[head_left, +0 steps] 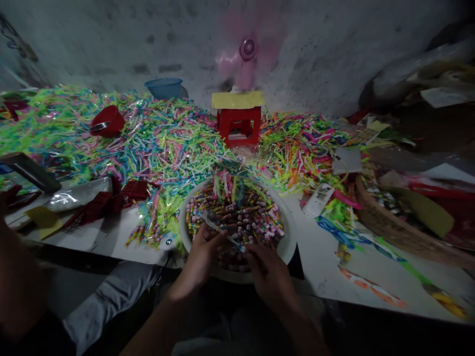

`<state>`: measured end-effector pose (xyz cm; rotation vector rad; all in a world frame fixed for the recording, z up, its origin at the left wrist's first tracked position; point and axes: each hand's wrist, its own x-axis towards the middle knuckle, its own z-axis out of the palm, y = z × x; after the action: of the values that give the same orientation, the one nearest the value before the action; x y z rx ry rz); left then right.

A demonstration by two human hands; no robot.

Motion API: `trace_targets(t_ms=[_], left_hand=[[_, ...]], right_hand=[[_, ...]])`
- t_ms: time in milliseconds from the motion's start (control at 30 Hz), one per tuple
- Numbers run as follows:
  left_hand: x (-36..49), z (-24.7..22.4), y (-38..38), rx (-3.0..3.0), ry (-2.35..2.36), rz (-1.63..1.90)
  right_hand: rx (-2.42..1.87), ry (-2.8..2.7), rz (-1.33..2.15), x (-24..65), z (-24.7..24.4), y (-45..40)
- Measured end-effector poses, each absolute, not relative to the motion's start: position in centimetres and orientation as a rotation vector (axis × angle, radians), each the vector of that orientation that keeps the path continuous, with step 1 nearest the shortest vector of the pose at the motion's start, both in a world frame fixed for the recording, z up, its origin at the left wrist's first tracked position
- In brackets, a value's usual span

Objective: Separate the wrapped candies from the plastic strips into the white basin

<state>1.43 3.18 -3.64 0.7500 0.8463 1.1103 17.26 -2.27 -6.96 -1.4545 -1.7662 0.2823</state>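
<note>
Over a wide pale basin (290, 232), my left hand (203, 252) pinches a thin pale plastic strip (213, 225). The strip slants down to the right, toward the fingertips of my right hand (267, 271), which are closed at its lower end. A small whitish-blue bit shows there; its exact kind is too small to make out. Filling the basin are many short sticks (256, 217) banded in pink, yellow, brown and other colours. A bundle of green, pink and blue strips (228, 185) lies on top of them at the far side.
Piles of bright plastic strips (174, 133) cover the table behind. A red stool (238, 126) carries a spinning pink fan (247, 54). Around stand a red bowl (111, 118), a blue basin (164, 88) and a brown woven tray (401, 222). Another person's arm (18, 277) is at left.
</note>
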Motion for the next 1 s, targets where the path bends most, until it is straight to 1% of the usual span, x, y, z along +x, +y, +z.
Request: trace_targets(t_ms=[133,200,367,500,633,733,800,833,900,1000], left_hand=[[1.4,-3.8,3.2,0.772,0.829,1.121],[1.4,-4.0,3.3,0.799,0.808,1.116],[1.5,-4.5,2.9,0.871,0.756,1.159],[1.2,-3.9,2.0,0.883,0.77,1.166],[-0.4,-2.9,2.2,0.936,0.844,1.191],[-3.6,-2.4,4.7,1.039,1.053,1.309],[-6.7,-2.0,7.6,1.132,1.21,1.395],[-8.3,-1.9,9.3,1.218,1.25,1.374],[-11.2,-1.7,12.7,1.389,1.459,1.326],[-13.7,-1.6,16.1,1.652,1.824,1.12]], right_hand=[[-1.504,-1.737,0.298,17.1,-7.0,-2.2],[-1.528,-1.734,0.423,17.1,-6.6,-2.0],[-1.456,-1.681,0.909,17.0,-5.0,-1.0],[-1.379,-1.665,0.978,16.1,-4.3,-0.9],[-1.351,-1.832,0.86,15.7,-4.0,-0.4],[-1.388,-1.968,0.559,17.8,-3.7,2.3],[-1.676,-1.87,0.234,20.1,-3.5,5.1],[-1.871,-1.802,0.1,21.3,-3.4,6.5],[-2.098,-1.799,0.051,23.2,-3.4,9.1],[-2.152,-1.832,0.105,24.3,-3.8,11.4]])
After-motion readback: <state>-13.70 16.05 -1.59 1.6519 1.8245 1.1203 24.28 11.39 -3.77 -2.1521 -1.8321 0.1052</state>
